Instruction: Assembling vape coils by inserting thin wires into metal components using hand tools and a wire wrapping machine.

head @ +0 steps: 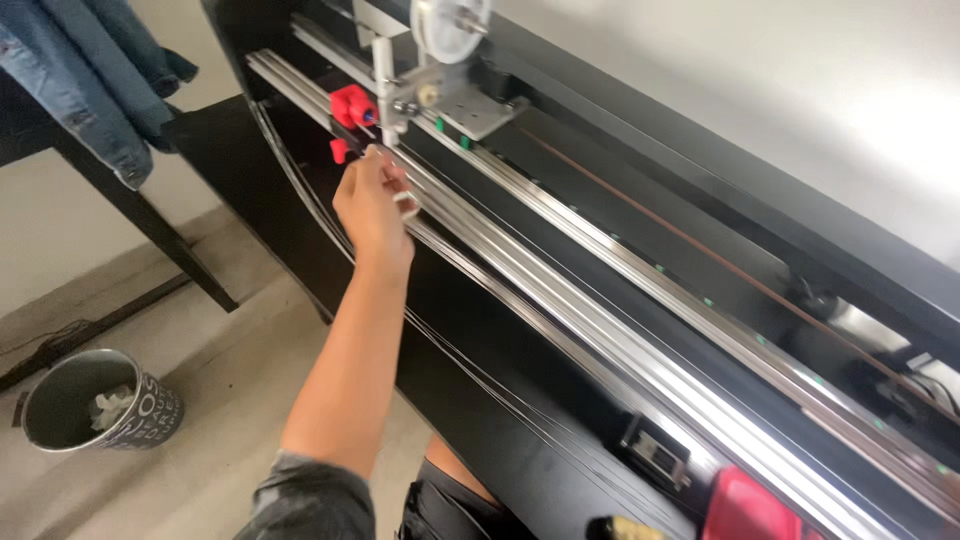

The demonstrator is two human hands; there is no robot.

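The fingers of the left hand [372, 205] are curled in narrow around a small white piece [406, 204], which shows just past the knuckles on the right side of the hand. The hand is stretched far out on a bare forearm and sits against the long steel rails [600, 320] of a black machine [480, 400], just below a red block [352, 104] clamped on the rail. Right behind the fingers stands a metal carriage [440, 95] with an upright post and one round white wheel [450, 25] on top; it blocks the way farther along the rail. Thin wires [470, 375] run down the black front panel under the wrist. A second red part [745, 510] shows at the near right edge of the rails.

On the floor at the near left stands one metal bucket [45, 415], upright, holding a few pale scraps [108, 405]. At the far left, denim garments [90, 70] hang over a dark stand [150, 220]. The right hand is out of sight.
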